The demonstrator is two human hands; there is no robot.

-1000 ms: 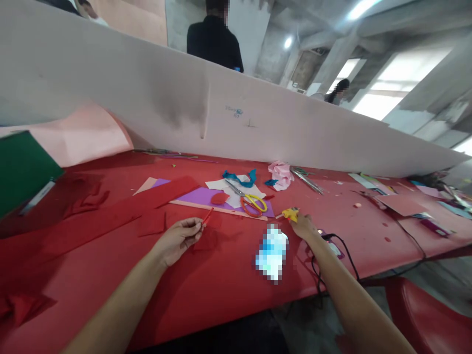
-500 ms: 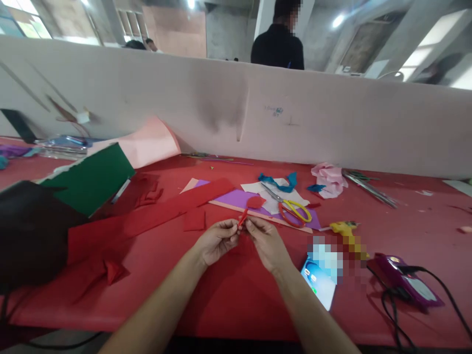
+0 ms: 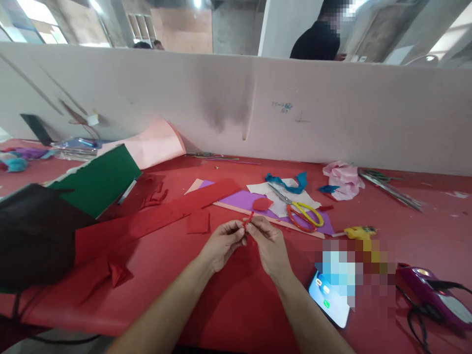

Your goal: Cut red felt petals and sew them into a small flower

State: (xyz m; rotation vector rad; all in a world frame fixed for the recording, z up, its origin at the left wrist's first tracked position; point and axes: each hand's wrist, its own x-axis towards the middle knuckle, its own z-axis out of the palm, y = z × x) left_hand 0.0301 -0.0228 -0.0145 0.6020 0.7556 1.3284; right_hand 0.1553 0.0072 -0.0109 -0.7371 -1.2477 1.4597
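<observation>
My left hand [image 3: 223, 243] and my right hand [image 3: 269, 243] meet over the red table [image 3: 228, 300], both pinched on a small rolled red paper piece [image 3: 248, 220] that sticks up between the fingertips. Just beyond lie a red paper petal [image 3: 262, 203] on a purple sheet [image 3: 245, 199], and scissors with red and yellow handles [image 3: 302, 214]. A long red paper strip [image 3: 165, 214] and a small red square [image 3: 198, 221] lie to the left of my hands.
A yellow glue gun [image 3: 359, 232], a phone [image 3: 330, 300] and a purple device with a black cable [image 3: 429, 290] lie at right. Green [image 3: 98, 179], pink [image 3: 155, 145] and black [image 3: 33, 233] sheets are at left. A pale partition [image 3: 332, 118] backs the table; people stand behind it.
My right hand came away from the glue gun and joined my left hand on the red paper piece. The view swung left and slightly closer.
</observation>
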